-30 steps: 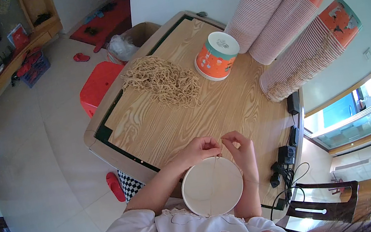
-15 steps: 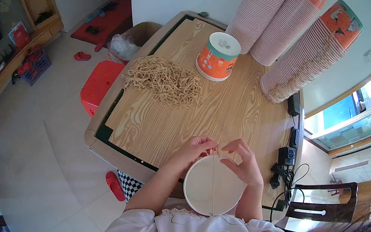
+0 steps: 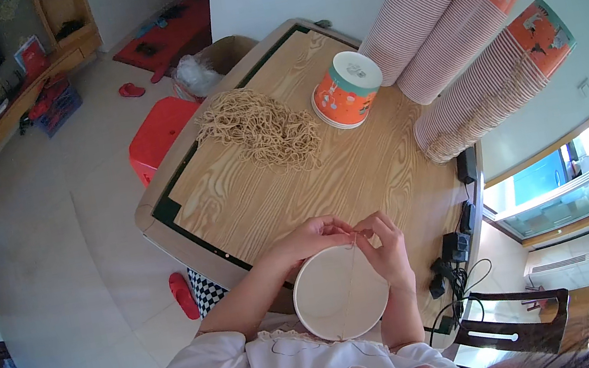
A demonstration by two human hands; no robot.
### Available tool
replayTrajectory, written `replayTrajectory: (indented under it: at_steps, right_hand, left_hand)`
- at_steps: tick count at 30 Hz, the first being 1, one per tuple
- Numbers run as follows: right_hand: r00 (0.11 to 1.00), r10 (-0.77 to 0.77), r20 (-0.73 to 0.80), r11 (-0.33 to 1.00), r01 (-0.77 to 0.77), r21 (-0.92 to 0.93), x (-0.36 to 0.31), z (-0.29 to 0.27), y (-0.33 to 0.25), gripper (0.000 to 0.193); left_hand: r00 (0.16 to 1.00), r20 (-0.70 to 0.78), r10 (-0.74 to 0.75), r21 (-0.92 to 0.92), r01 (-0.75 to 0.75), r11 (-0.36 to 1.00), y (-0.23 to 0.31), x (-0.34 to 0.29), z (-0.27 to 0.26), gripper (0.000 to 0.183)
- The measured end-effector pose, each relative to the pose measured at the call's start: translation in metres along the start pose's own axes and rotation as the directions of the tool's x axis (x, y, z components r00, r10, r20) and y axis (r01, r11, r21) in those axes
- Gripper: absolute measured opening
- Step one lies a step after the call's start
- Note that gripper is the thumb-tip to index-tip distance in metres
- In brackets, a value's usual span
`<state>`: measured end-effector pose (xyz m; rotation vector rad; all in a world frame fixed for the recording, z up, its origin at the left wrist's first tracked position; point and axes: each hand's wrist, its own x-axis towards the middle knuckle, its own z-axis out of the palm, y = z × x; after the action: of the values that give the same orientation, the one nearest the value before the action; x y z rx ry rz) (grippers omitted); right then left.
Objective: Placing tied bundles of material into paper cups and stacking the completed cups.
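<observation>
A round paper tub (image 3: 322, 297), its pale open mouth turned up, rests close against my body at the table's near edge. One thin tan string (image 3: 349, 285) runs across the mouth from the near rim to the far rim. At that far rim my left hand (image 3: 319, 235) is closed, its fingertips pinching the string. My right hand (image 3: 384, 247) meets it from the right, thumb and finger closed on the string as well. The fingertips are almost touching, and the exact spot they hold is partly hidden.
A tangled heap of tan strings (image 3: 258, 131) lies on the wooden table (image 3: 235, 202). Beyond it, an orange tub (image 3: 347, 92) stands upside down. Three tall stacks of nested tubs (image 3: 497, 81) lean at the right; strings hang along the nearest. Black adapters and cables (image 3: 450, 259) line the right edge.
My right hand has moved left and closed in on the left hand at the far rim; its fingers were spread before. The tub has shifted slightly right.
</observation>
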<state>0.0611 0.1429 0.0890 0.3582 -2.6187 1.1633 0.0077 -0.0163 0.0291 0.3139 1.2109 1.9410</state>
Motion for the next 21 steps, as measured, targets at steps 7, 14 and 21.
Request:
replayTrajectory:
  at_steps: [7,14,21]
  right_hand:
    - [0.987,0.143,-0.069,0.982,-0.133,0.133,-0.005,0.004,0.0,0.014]
    - [0.974,0.222,-0.048,0.956,-0.207,0.207,-0.023,0.009,0.028,0.012]
    - [0.951,0.308,0.0,0.907,-0.293,0.301,-0.024,0.009,0.028,0.012]
  left_hand:
    - [0.997,0.073,0.033,0.512,-0.066,0.856,0.013,0.004,0.0,0.022]
    - [0.991,0.105,-0.078,-0.015,0.08,0.997,-0.017,0.015,-0.015,0.02]
    - [0.986,0.101,-0.132,-0.05,0.138,0.989,-0.006,0.009,-0.008,0.02]
